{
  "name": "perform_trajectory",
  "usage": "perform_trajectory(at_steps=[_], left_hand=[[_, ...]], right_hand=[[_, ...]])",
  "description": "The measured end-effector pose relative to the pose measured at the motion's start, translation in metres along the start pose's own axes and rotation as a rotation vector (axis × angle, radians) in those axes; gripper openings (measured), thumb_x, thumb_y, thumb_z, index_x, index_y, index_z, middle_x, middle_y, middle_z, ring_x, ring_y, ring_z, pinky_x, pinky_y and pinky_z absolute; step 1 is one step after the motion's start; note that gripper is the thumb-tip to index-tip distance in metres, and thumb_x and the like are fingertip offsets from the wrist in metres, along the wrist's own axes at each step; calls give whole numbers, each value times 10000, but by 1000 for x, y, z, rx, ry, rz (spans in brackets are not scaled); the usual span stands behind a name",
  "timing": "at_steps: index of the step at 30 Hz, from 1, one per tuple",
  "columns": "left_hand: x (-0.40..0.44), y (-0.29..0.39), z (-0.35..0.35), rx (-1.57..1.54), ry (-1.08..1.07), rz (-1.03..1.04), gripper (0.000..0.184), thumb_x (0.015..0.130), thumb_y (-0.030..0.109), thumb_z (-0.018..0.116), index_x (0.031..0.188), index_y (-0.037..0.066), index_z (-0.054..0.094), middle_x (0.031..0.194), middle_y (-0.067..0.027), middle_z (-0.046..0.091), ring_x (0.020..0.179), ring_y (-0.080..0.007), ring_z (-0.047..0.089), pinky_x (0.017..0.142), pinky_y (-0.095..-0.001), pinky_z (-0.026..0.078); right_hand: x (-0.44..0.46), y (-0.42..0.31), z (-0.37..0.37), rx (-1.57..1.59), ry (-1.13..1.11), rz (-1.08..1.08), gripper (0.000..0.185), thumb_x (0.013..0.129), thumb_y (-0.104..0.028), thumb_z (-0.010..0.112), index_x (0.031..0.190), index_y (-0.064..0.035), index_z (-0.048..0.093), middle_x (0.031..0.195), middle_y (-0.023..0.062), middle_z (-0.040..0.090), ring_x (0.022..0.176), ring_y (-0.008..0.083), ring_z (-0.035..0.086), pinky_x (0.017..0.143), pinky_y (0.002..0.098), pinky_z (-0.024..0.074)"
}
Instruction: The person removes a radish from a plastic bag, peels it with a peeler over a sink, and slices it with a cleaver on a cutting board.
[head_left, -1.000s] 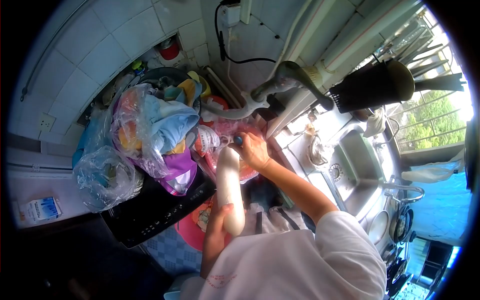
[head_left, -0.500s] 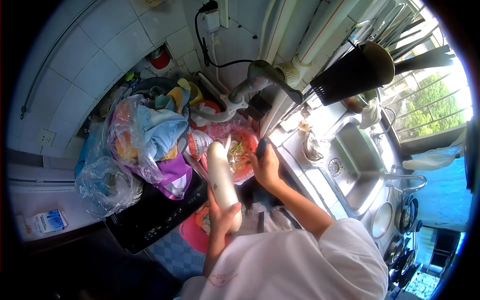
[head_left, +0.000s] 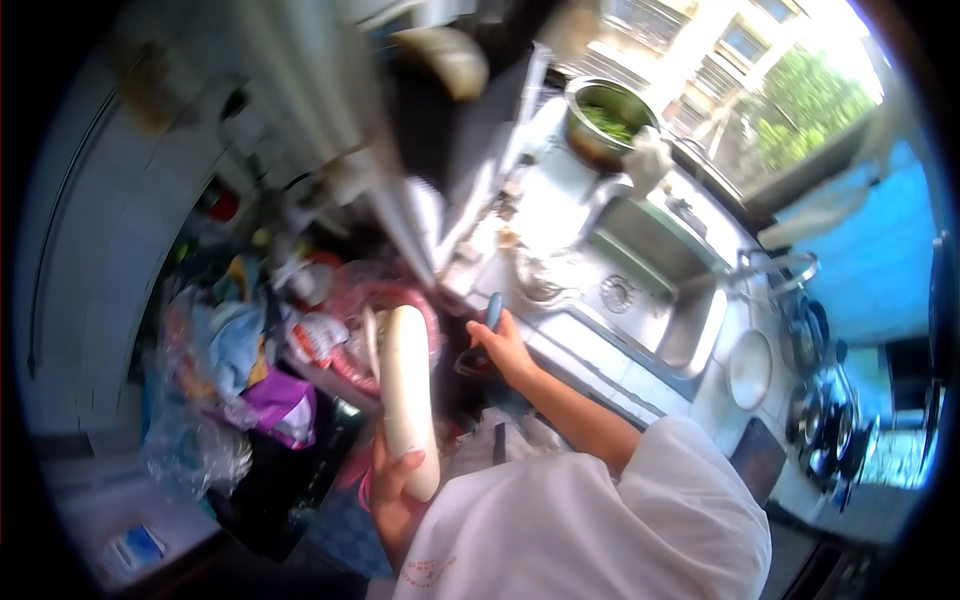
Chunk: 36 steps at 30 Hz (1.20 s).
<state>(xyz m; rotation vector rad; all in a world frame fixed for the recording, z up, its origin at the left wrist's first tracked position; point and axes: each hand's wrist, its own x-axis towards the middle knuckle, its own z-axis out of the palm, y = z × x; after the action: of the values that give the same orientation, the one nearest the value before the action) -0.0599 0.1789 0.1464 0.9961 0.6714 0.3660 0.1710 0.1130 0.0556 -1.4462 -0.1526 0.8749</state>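
Note:
A long white radish (head_left: 408, 390) is gripped near its lower end by my left hand (head_left: 392, 475), thumb across its side. Its far end points up over a bin lined with a pinkish-red bag (head_left: 428, 312). My right hand (head_left: 508, 347) is apart from the radish, to its right, closed round a blue-handled peeler (head_left: 494, 311); the working end is dark and blurred below the fingers. Pale strips show beside the radish at the bin, smeared by motion.
On the right, a tiled counter holds a steel sink (head_left: 640, 262), a pot with greens (head_left: 606, 120), and a white bowl (head_left: 749, 368). A crumpled plastic bag (head_left: 545, 275) lies by the sink. Bagged cloths (head_left: 228, 345) pile up at left.
The view has swung right, towards the sink and window, and blurred. Both hands keep their holds on the radish and the peeler.

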Motion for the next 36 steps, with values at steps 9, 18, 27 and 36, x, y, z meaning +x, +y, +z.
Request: perform_trajectory(at_steps=[9,18,27,36], left_hand=[[54,-60,139,-35,-423,-321,820,657,354,702,1309,12,342,988,-214,569,758,-247,631,631,-327,531],[76,-178,287,-167,-564,-680,756,717,287,677,1321,19,311,1030,-218,558,765,-264,645,625,-357,568],[66,-205,341,-100,-583,-680,763,739,305,681,1334,46,279,1014,-199,548,777,-262,645,630,-348,574],[72,-205,349,-49,-628,-703,722,737,272,683,1313,51,308,996,-187,555,762,-260,642,640,-341,570]], right_hand=[[-26,-37,-213,125,780,-313,377,813,-85,583,1116,20,385,823,99,547,694,154,575,614,292,479],[-83,-51,-398,105,945,-249,433,813,-129,659,1121,43,410,784,116,570,620,164,587,534,273,464],[-108,-20,-433,-29,1060,-161,416,802,-182,679,1052,33,427,741,85,554,611,140,554,520,278,447],[-108,-34,-395,168,852,-148,382,792,-141,682,1035,14,431,757,65,553,615,124,554,527,245,448]])
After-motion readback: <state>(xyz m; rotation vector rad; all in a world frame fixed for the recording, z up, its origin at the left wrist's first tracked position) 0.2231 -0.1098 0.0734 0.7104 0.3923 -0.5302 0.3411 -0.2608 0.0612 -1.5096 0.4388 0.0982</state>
